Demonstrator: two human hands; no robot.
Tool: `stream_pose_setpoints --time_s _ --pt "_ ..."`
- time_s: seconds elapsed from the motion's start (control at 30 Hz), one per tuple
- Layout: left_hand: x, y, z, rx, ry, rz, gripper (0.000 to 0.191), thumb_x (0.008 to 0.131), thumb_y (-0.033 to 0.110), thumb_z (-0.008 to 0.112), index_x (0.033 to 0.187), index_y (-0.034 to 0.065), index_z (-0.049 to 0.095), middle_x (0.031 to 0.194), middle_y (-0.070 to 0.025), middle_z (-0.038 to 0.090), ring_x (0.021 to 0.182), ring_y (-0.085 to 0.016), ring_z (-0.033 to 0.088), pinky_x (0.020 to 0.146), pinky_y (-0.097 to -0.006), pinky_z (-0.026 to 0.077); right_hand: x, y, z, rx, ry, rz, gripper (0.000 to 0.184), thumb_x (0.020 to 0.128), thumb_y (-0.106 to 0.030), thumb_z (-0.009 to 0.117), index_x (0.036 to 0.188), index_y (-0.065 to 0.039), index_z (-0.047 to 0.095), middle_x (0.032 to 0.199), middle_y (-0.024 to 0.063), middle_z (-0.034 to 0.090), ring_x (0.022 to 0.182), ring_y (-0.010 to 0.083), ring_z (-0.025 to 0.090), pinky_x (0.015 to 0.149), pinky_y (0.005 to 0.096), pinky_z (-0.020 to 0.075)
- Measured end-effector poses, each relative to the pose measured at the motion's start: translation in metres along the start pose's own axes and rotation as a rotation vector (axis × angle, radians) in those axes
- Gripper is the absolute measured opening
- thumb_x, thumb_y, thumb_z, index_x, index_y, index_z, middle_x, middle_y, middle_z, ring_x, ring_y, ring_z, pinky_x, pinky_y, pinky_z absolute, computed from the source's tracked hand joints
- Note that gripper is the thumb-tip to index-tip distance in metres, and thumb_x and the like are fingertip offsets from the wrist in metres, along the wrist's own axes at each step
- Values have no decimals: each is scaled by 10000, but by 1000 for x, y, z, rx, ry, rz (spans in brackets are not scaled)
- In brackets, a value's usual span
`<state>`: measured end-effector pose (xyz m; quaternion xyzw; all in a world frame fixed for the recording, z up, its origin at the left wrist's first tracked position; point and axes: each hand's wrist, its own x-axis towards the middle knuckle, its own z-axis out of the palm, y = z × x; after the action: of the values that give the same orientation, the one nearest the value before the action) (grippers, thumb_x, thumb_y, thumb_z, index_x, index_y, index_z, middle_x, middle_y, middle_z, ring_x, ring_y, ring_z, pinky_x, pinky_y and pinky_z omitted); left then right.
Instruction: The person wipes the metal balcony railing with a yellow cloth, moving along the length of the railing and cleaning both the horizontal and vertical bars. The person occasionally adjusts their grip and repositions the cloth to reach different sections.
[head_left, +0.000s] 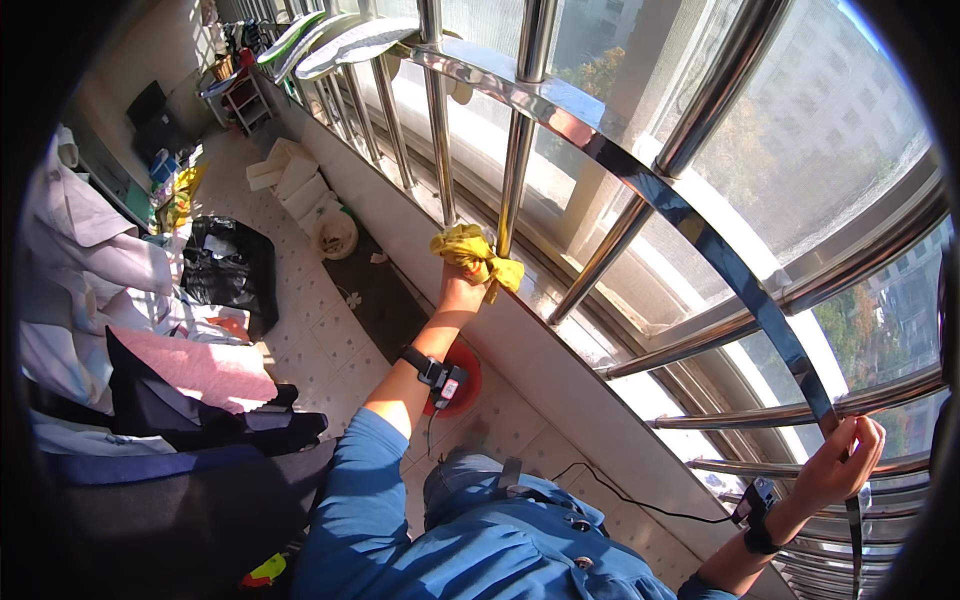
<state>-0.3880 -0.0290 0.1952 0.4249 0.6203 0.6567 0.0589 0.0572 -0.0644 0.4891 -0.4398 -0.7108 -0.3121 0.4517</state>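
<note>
A bunched yellow cloth (459, 244) is in my left hand (461, 291), pressed near the foot of an upright metal bar (516, 180) on the window ledge (536, 292). Part of the cloth hangs down beside my fingers. Far to the right, my right hand (844, 461) has its fingers curled around the flat, shiny horizontal rail (701, 236) of the metal window guard. Each wrist carries a strapped device, and black cables run from them.
Shoe insoles (358, 49) lie over the rail at the far end. Below stand a red basin (459, 379), a pale bucket (334, 234) and a black plastic bag (229, 270) on the tiled floor. Hanging laundry and a pink cloth (191, 367) crowd the left side.
</note>
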Motion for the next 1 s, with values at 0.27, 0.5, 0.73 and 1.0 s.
stream_pose_setpoints --time_s 0.27,0.5,0.73,1.0 --pt "80 -20 -43 481 50 6 584 594 198 820 1069 0 544 1090 -151 579 1016 -289 569 852 -379 453 -4 4 0 -30 3 11 17 844 -10 573 851 1 562 852 103 552 737 198 538 523 263 431" --pt "107 19 -44 123 -9 -79 457 617 101 783 1004 -18 570 931 -99 640 875 -233 632 798 -315 497 -5 7 1 -79 36 -12 20 836 5 565 839 1 547 864 102 547 737 206 536 533 270 425" --pt "194 104 -34 -294 200 326 392 678 71 769 984 -62 562 994 -91 627 847 -153 615 743 -276 494 -9 10 0 -98 50 63 6 837 13 535 835 12 540 878 101 540 733 198 523 560 277 428" --pt "81 -6 -41 122 8 24 412 616 99 766 981 10 596 949 -118 639 909 -275 621 811 -333 477 -15 23 0 -198 93 35 56 841 -9 514 823 33 547 894 111 550 725 215 539 611 295 464"
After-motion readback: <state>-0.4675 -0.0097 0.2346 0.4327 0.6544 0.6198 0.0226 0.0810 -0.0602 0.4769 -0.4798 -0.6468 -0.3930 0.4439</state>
